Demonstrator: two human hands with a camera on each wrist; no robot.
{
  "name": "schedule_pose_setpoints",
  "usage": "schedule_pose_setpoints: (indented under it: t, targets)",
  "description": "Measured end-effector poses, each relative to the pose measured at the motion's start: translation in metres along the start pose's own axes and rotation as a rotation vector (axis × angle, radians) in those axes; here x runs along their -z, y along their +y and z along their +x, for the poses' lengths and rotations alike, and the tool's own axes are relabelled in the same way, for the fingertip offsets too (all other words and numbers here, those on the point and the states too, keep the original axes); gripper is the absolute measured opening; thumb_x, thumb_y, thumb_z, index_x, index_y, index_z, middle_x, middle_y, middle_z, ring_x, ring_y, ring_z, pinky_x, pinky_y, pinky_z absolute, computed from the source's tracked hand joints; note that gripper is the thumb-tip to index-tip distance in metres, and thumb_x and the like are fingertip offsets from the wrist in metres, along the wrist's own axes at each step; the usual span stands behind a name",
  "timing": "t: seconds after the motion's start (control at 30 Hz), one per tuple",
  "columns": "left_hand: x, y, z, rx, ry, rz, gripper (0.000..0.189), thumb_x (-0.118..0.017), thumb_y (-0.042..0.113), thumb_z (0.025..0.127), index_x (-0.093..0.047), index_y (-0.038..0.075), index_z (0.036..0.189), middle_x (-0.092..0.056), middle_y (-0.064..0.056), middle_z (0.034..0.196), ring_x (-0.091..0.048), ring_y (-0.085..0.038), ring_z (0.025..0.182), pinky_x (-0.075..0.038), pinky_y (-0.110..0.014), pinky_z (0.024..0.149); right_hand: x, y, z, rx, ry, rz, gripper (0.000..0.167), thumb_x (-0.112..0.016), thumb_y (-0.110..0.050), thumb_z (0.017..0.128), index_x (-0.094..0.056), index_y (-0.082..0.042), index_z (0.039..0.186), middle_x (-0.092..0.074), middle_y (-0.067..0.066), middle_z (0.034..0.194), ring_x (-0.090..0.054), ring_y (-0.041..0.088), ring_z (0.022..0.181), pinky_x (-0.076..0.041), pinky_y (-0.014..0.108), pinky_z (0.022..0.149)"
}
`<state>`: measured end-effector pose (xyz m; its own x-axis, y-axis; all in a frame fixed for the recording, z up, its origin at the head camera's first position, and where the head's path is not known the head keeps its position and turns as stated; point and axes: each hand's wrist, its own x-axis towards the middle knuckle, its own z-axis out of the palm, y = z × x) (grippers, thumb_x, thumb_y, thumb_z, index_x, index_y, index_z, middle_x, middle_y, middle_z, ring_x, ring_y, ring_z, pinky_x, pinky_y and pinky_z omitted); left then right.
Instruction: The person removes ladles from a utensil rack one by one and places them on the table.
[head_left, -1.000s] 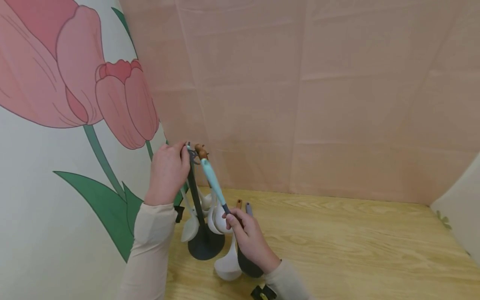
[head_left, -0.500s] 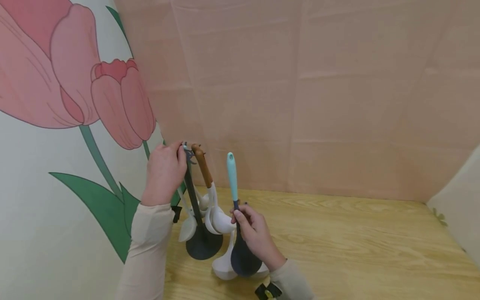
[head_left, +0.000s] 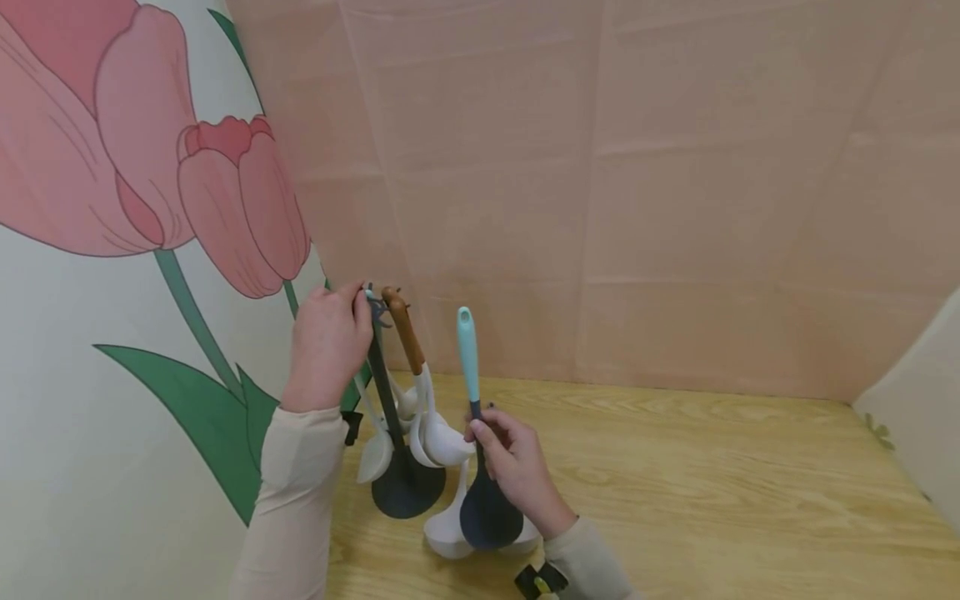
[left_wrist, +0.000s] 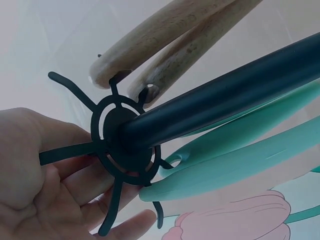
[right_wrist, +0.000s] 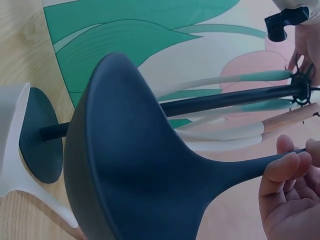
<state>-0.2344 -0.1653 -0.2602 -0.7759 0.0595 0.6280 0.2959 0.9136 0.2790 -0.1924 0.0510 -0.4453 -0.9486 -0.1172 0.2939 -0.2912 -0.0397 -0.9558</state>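
Observation:
My right hand (head_left: 517, 467) pinches the dark neck of a ladle (head_left: 491, 517) with a navy bowl and turquoise handle. The ladle stands nearly upright, handle end up, apart from and to the right of a black utensil stand (head_left: 408, 492). My left hand (head_left: 330, 346) grips the top of that stand, its fingers behind the hook ring (left_wrist: 120, 145) in the left wrist view. Two wooden handles (left_wrist: 150, 45) and two turquoise handles (left_wrist: 235, 160) hang from the hooks; several other hooks are bare. White ladle heads (head_left: 442, 442) hang low around the pole.
On the wooden table (head_left: 712, 483), a white ladle (head_left: 450, 533) lies in front of the stand. Another pale utensil (head_left: 525, 537) is mostly hidden behind the navy bowl. A tulip-painted wall (head_left: 187, 417) is close on the left; pink cloth (head_left: 675, 208) covers the back.
The navy ladle's handle has swung right, away from the hooks and wooden handles, and now points upward. My right hand has shifted slightly right; the left hand keeps its place on the stand.

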Motion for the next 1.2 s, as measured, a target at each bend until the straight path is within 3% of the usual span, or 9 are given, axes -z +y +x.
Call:
schedule_pose_setpoints:
  t: [0.23,0.43,0.57,0.83,1.03,1.2]
  targets:
    - [-0.001,-0.001,-0.001,0.002,-0.004,-0.008,0.034,-0.048,0.012,0.104,-0.067,-0.008,0.123,-0.071,-0.028,0.104,-0.061,-0.04,0.086,-0.05,-0.051,0.073,0.005,0.004,0.002,-0.008,0.049,0.008,0.016,-0.059,-0.017,0.101,-0.068,-0.006,0.109,-0.07,0.019,0.093,-0.045,0.016,0.046,-0.039,0.021,0.043]
    - [-0.002,0.0,-0.001,0.008,-0.003,-0.005,0.033,-0.048,0.013,0.104,-0.067,-0.007,0.123,-0.071,-0.026,0.103,-0.06,-0.039,0.085,-0.05,-0.049,0.072,0.012,0.008,0.005,0.009,0.101,-0.082,0.016,-0.059,-0.019,0.101,-0.07,-0.008,0.104,-0.073,0.011,0.089,-0.05,0.013,0.056,-0.042,0.021,0.052]
    - [-0.003,-0.001,-0.001,-0.006,0.011,0.001,0.033,-0.048,0.012,0.103,-0.068,-0.007,0.122,-0.071,-0.027,0.102,-0.061,-0.04,0.084,-0.05,-0.051,0.073,0.019,0.011,0.006,-0.021,0.129,-0.112,0.017,-0.059,-0.017,0.101,-0.071,-0.007,0.108,-0.073,0.012,0.089,-0.05,0.013,0.058,-0.042,0.021,0.054]
    - [-0.003,-0.001,0.001,-0.011,0.019,0.0,0.033,-0.048,0.012,0.104,-0.068,-0.007,0.121,-0.071,-0.027,0.103,-0.061,-0.041,0.085,-0.049,-0.054,0.076,0.031,-0.012,0.002,-0.058,0.131,-0.16,0.019,-0.058,-0.011,0.101,-0.068,0.002,0.11,-0.072,0.018,0.087,-0.045,0.009,0.053,-0.037,0.021,0.049]
    - [-0.001,-0.003,0.0,-0.01,0.012,-0.005,0.034,-0.048,0.013,0.104,-0.068,-0.007,0.122,-0.071,-0.027,0.102,-0.061,-0.04,0.085,-0.049,-0.053,0.077,0.043,0.019,0.008,-0.156,0.127,-0.128,0.022,-0.058,-0.014,0.102,-0.067,0.0,0.116,-0.071,0.018,0.089,-0.044,0.011,0.05,-0.037,0.021,0.046]
    - [0.001,-0.005,0.0,-0.012,0.005,0.001,0.033,-0.048,0.013,0.104,-0.068,-0.007,0.122,-0.071,-0.027,0.102,-0.062,-0.04,0.085,-0.05,-0.052,0.077,0.05,0.042,0.01,-0.185,0.13,-0.131,0.023,-0.059,-0.019,0.102,-0.068,-0.002,0.114,-0.072,0.016,0.087,-0.046,0.013,0.05,-0.039,0.021,0.046]
